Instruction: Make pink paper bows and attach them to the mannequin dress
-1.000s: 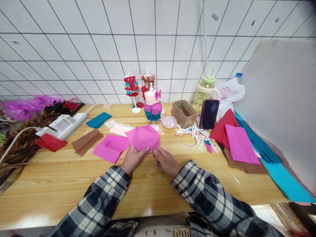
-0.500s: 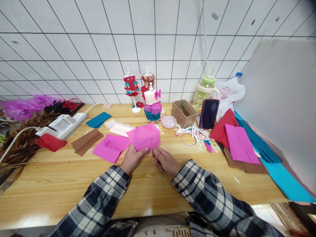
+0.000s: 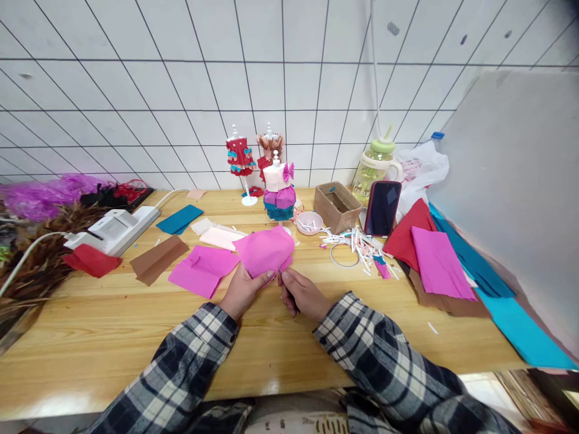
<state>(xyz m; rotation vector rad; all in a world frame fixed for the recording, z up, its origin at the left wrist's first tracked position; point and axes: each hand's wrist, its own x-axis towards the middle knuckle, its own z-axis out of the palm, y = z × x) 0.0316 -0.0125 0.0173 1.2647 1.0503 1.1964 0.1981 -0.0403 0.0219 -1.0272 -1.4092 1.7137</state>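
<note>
Pink sheet (image 3: pixel 265 248) looks light, soft and easily creased, best held where my left grip (image 3: pixel 241 293) pinches its edge, my right grip (image 3: pixel 307 295) closed on a slim dark tool (image 3: pixel 280 275) just beside.

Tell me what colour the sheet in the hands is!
The sheet is pink; head view.

The pink sheet (image 3: pixel 266 250) is thin, soft and smooth, with rounded upper outline. It is in front of the dress form (image 3: pixel 279 196), hiding part of its base, and the left hand (image 3: pixel 242 292) holds it by the lower edge. The thin dark tool (image 3: pixel 280 274), 1 slim piece mostly hidden in the right hand (image 3: pixel 305 295), lies nearer than the sheet, slanting toward the dress form; its exact kind is unclear.
</note>
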